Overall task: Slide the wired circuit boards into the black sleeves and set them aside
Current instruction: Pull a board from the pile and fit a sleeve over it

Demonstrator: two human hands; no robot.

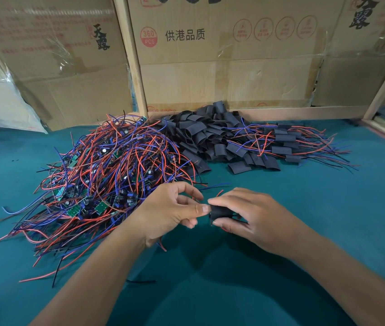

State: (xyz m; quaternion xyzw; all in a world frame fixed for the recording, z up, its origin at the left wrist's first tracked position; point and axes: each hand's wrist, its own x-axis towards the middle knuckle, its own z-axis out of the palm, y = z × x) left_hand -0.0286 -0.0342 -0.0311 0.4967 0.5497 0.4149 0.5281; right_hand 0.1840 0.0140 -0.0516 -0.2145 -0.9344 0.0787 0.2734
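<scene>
My right hand (245,215) grips a black sleeve (219,212) at frame centre — my left hand (175,208) pinches its end; insertion step, so next push fully home.

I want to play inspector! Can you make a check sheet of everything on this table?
Surface: green cloth table, covered at the back, bare in front.
Job's things: pile of wired boards at left; loose sleeves at middle back; sleeved boards stacked at right.
Clutter: nothing seen.
Hands: right hand grips one sleeve; left hand pinches at its open end. The board inside is hidden.
Cables: red, blue and black wires tangled through the left pile, some trailing over the cloth.
Surroundings: cardboard boxes and wooden posts behind the table.
</scene>
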